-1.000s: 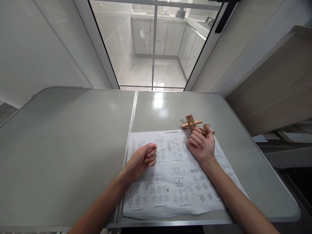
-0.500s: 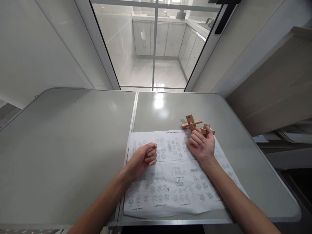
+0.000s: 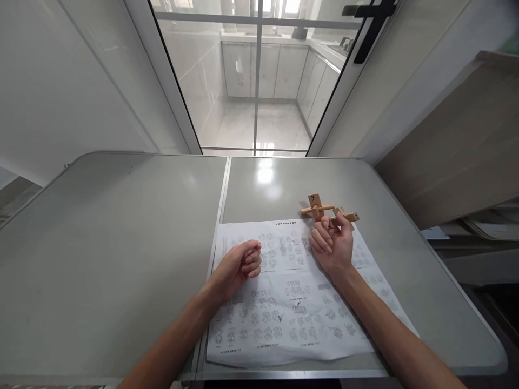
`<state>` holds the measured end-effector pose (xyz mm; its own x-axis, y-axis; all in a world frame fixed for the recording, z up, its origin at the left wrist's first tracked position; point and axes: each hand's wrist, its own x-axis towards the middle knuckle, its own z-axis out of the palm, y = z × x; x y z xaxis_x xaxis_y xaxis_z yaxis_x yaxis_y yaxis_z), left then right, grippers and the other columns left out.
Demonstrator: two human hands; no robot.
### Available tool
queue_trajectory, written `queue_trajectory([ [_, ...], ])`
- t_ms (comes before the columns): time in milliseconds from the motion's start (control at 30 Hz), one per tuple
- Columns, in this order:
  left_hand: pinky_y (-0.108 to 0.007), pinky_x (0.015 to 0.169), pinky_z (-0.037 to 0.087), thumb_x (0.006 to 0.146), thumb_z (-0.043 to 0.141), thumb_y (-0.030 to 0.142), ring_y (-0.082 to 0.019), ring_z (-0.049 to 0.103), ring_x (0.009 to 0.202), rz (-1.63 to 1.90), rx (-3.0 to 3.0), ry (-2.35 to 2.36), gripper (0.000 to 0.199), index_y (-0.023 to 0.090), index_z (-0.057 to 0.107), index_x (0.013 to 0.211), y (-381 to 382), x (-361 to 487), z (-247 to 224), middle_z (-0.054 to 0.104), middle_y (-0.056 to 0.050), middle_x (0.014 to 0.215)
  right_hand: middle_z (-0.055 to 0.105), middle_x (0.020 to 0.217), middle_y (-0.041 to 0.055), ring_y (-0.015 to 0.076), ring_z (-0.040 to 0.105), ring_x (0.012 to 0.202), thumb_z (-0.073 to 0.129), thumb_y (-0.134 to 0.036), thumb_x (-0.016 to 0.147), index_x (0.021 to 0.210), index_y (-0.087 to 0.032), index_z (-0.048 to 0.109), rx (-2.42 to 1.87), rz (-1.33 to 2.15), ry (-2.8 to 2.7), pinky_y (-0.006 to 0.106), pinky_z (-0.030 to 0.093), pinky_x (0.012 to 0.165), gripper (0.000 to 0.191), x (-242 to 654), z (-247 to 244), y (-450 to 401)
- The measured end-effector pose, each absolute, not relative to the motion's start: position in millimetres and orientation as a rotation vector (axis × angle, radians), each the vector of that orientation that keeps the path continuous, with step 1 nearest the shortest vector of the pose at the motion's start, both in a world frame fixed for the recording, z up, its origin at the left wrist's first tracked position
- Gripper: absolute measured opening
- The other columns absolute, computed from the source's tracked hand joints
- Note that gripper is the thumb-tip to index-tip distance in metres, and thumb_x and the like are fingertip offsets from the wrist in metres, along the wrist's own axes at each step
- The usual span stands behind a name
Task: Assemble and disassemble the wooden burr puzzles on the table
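My left hand (image 3: 239, 263) rests on the printed sheet (image 3: 284, 335) with its fingers curled into a loose fist; nothing shows in it. Over the sheet's upper right part, my right hand (image 3: 333, 243) is closed, its thumb and forefinger at a notched wooden puzzle piece (image 3: 352, 217). Fingers partly hide that piece. Just left of these fingertips, crossed wooden puzzle pieces (image 3: 314, 201) lie on the table, one marked with a dark "3"-like sign. Small line drawings and text cover the sheet, which looks creased.
The grey table (image 3: 121, 259) has a metal seam (image 3: 224, 189) running from front to back. Beyond its far edge stands a glazed door (image 3: 255, 81) with a black handle (image 3: 368, 32). Shelves (image 3: 494, 227) with flat items are at the right.
The wooden piece at my right fingers has turned and shifted slightly right. My right hand has tilted a little. My left hand stays put; the view has tipped slightly upward.
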<state>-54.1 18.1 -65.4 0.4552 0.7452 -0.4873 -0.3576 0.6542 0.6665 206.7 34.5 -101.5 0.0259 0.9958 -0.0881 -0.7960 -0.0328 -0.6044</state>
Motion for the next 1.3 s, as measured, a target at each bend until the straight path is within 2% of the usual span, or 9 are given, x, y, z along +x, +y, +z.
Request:
queue_trajectory([
  [300, -0.017, 0.046, 0.030, 0.090, 0.076, 0.036, -0.006, 0.016, 0.053, 0.717, 0.534, 0.862, 0.032, 0.019, 0.052, 0.077, 17, -53, -62, 0.024, 0.010, 0.065, 0.033, 0.047, -0.0089, 0.0098, 0.022, 0.038, 0.045, -0.054, 0.111, 0.071, -0.024, 0.052, -0.983, 1.321, -1.174, 0.024, 0.019, 0.038, 0.050, 181, -106, 19],
  [467, -0.018, 0.048, 0.030, 0.091, 0.076, 0.042, -0.007, 0.019, 0.053, 0.704, 0.585, 0.862, 0.033, 0.019, 0.054, 0.080, 16, -54, -64, 0.027, 0.010, 0.066, 0.045, 0.057, -0.0021, 0.0137, 0.039, 0.052, 0.056, -0.049, 0.107, 0.065, -0.022, 0.054, -1.027, 1.227, -1.512, 0.029, 0.029, 0.048, 0.050, 176, -103, 11],
  [567, -0.020, 0.053, 0.036, 0.092, 0.075, 0.046, -0.008, 0.031, 0.055, 0.688, 0.724, 0.893, 0.032, 0.019, 0.059, 0.086, 13, -52, -62, 0.037, 0.008, 0.067, 0.046, 0.060, -0.0016, 0.0147, 0.040, 0.057, 0.060, -0.038, 0.104, 0.064, -0.023, 0.051, -0.991, 1.151, -1.702, 0.031, 0.031, 0.055, 0.043, 173, -102, 11],
  [633, -0.023, 0.066, 0.047, 0.093, 0.076, 0.045, -0.011, 0.050, 0.067, 0.706, 0.905, 0.937, 0.028, 0.019, 0.065, 0.095, 10, -51, -61, 0.054, 0.003, 0.077, 0.044, 0.059, -0.0030, 0.0139, 0.037, 0.055, 0.062, -0.030, 0.099, 0.065, -0.023, 0.048, -0.960, 1.107, -1.817, 0.031, 0.028, 0.056, 0.038, 171, -103, 10],
  [700, -0.030, 0.087, 0.053, 0.092, 0.079, 0.041, -0.018, 0.065, 0.096, 0.752, 1.097, 0.958, 0.029, 0.021, 0.069, 0.110, 7, -50, -60, 0.069, -0.006, 0.106, 0.041, 0.059, -0.0041, 0.0130, 0.034, 0.055, 0.063, -0.024, 0.093, 0.065, -0.022, 0.045, -0.932, 1.064, -1.906, 0.031, 0.025, 0.057, 0.033, 170, -105, 10],
  [800, -0.041, 0.115, 0.046, 0.089, 0.084, 0.037, -0.029, 0.058, 0.136, 0.788, 1.310, 0.861, 0.051, 0.027, 0.066, 0.136, 4, -51, -61, 0.060, -0.011, 0.150, 0.043, 0.062, -0.0042, 0.0130, 0.035, 0.056, 0.060, -0.020, 0.091, 0.068, -0.022, 0.045, -0.909, 1.010, -1.989, 0.031, 0.025, 0.058, 0.028, 170, -105, 8],
  [900, -0.048, 0.125, 0.039, 0.084, 0.090, 0.035, -0.033, 0.049, 0.149, 0.722, 1.390, 0.736, 0.077, 0.033, 0.056, 0.153, 2, -52, -63, 0.051, -0.011, 0.164, 0.051, 0.068, -0.0022, 0.0142, 0.042, 0.059, 0.054, -0.018, 0.096, 0.074, -0.023, 0.050, -0.883, 0.940, -2.090, 0.030, 0.028, 0.059, 0.022, 171, -102, 8],
  [1067, -0.051, 0.127, 0.039, 0.073, 0.099, 0.033, -0.036, 0.050, 0.151, 0.618, 1.378, 0.740, 0.097, 0.035, 0.053, 0.158, -1, -50, -64, 0.055, -0.011, 0.162, 0.059, 0.072, -0.0006, 0.0146, 0.050, 0.061, 0.054, -0.022, 0.099, 0.081, -0.023, 0.055, -0.801, 0.844, -2.226, 0.030, 0.032, 0.060, 0.018, 170, -104, 7],
  [1300, -0.044, 0.113, 0.052, 0.075, 0.097, 0.030, -0.033, 0.065, 0.132, 0.690, 1.240, 0.760, 0.067, 0.026, 0.069, 0.136, 2, -47, -62, 0.068, -0.013, 0.143, 0.042, 0.062, -0.0053, 0.0115, 0.035, 0.055, 0.057, -0.018, 0.091, 0.070, -0.022, 0.037, -0.801, 0.969, -2.150, 0.028, 0.028, 0.056, 0.030, 167, -106, 3],
])
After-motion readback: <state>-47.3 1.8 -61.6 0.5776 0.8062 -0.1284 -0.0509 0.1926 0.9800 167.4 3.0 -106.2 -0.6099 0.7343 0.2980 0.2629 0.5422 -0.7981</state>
